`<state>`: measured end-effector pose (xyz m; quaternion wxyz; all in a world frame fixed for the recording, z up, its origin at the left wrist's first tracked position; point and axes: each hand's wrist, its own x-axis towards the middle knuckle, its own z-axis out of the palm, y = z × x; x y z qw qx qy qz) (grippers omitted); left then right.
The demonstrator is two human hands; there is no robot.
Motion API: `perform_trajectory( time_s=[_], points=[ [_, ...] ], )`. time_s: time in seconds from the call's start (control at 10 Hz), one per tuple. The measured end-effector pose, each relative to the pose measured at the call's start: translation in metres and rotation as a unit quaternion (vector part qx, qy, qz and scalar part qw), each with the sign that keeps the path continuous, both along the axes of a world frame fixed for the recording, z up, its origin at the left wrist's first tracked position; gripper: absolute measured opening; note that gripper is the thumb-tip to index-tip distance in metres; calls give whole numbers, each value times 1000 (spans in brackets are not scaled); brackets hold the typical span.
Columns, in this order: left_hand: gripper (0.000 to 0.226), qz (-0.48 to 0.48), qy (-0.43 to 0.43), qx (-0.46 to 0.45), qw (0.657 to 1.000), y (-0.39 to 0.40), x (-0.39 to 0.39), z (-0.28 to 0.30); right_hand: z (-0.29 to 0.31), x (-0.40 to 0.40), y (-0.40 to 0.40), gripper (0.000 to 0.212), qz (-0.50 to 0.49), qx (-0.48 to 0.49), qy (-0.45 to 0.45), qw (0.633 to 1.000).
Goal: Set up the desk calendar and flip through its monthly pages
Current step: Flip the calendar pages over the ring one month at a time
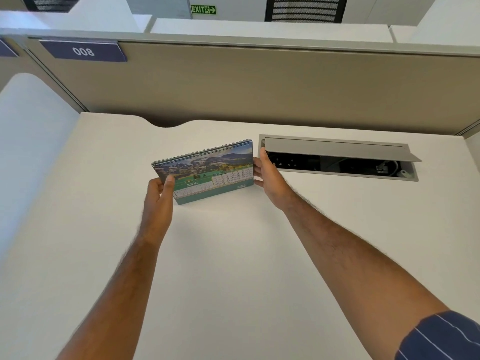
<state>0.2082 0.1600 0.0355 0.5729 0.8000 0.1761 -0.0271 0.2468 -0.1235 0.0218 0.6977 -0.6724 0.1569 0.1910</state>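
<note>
I have the desk calendar standing on the white surface, near the far side, its spiral binding on top and the June page facing me. My left hand is closed on its left edge, thumb on the front of the page and fingers behind. My right hand is at the right edge with the fingers spread flat rather than curled; from this angle I cannot tell for certain whether it pinches the edge or only steadies it.

The main worry is the base. I cannot see how far the back leg of the stand is spread (the front page hides it), so if I let go now the thing could fold shut and fall flat, or slide on the smooth top. I'd judge it wants a gentle test before I trust it.

The other risk sits just beside my right hand: the open cable hatch, lid propped up, with dark wiring inside. If I nudge the calendar rightward while turning a page, a corner could tip into that opening, or my knuckles could knock the lid.

When I flip, a page lifted too fast over the coils could catch and tear at the holes, or drag two sheets over together, skipping a month.
</note>
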Motion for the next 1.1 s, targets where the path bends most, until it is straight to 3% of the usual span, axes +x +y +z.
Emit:
perform_trajectory(
  time_s=[0.4, 0.8, 0.9, 1.1],
  points=[
    [36, -43, -2, -97, 994, 6, 5, 3, 3, 7, 1, 75, -2, -4, -7, 1000],
    [37, -51, 26, -96, 994, 3, 12, 1, 9, 17, -1, 65, -5, -1, -14, 1000],
    [46, -52, 33, -91, 994, 5, 11, -5, 9, 14, 0, 58, -13, 4, -12, 1000],
    [53, -4, 29, 34, 999, 4, -2, -25, -2, -6, -8, 60, -34, -56, -27, 998]
  ],
)
